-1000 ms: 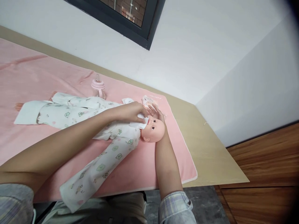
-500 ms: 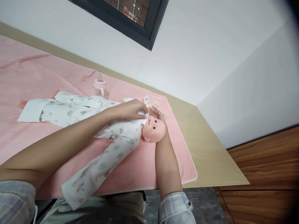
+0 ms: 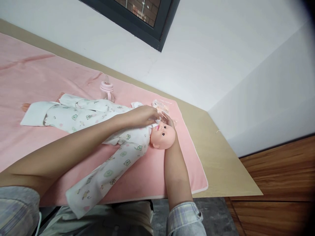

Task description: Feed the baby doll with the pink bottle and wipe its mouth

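Head view: the doll (image 3: 134, 138), clothed in a printed white suit, is laid on its back on the pink blanket (image 3: 133, 183), which is spread over the tabletop (image 3: 219, 164). A white cloth (image 3: 157, 122) is pinched in the left hand (image 3: 145, 115) by the doll's mouth. The right wrist is passed behind the doll's head (image 3: 163, 139); the right hand (image 3: 168, 120) is placed at its far side, partly hidden, grip not determinable. A pink-lidded bottle (image 3: 106, 91) is stood beyond the legs; a clear packet (image 3: 160, 106) is seen near the right hand.
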A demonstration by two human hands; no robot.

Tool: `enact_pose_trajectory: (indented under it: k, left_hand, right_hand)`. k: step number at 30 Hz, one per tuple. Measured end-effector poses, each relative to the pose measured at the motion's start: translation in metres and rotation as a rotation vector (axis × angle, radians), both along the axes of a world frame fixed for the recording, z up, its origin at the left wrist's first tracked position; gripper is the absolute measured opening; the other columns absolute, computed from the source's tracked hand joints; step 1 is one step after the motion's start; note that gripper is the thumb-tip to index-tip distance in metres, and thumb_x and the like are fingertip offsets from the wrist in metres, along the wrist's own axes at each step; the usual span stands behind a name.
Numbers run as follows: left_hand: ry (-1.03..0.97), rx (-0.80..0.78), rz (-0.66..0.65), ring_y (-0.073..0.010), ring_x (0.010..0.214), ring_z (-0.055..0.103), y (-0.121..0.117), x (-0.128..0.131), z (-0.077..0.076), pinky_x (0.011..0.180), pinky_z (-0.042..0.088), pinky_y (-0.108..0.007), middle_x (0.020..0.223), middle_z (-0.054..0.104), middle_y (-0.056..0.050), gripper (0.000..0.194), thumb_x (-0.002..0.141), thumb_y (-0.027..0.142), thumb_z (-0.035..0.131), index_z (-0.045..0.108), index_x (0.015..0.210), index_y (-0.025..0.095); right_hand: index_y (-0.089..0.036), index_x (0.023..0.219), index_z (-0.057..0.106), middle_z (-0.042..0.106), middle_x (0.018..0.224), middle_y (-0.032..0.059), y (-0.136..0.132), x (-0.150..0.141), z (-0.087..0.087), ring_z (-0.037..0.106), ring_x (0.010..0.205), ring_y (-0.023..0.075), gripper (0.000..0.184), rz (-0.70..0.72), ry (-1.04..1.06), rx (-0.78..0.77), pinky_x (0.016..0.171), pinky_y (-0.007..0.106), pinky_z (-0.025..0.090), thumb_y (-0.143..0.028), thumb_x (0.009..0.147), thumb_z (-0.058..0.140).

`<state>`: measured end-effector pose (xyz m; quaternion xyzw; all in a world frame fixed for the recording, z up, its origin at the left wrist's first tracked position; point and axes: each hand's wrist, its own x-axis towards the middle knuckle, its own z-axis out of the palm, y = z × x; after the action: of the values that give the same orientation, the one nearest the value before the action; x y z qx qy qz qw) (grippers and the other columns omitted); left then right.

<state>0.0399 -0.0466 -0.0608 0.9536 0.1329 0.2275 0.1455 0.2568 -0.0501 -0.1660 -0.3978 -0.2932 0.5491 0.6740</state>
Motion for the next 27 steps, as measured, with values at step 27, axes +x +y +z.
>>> enact_pose_trajectory:
  k: [27]
  left_hand:
    - [-0.038, -0.124, -0.107, -0.0180, 0.081, 0.065, -0.0086, -0.0012, 0.0052, 0.071, 0.043, -0.024, 0.094, 0.070, -0.006, 0.023, 0.089, 0.009, 0.051, 0.074, 0.089, 0.014]
  right_hand:
    - [-0.029, 0.105, 0.066, 0.073, 0.116, 0.0024, -0.0049, -0.0005, 0.0033, 0.064, 0.128, 0.0251, 0.025, 0.015, -0.085, -0.022, 0.108, 0.047, 0.058, -0.044, 0.085, 0.070]
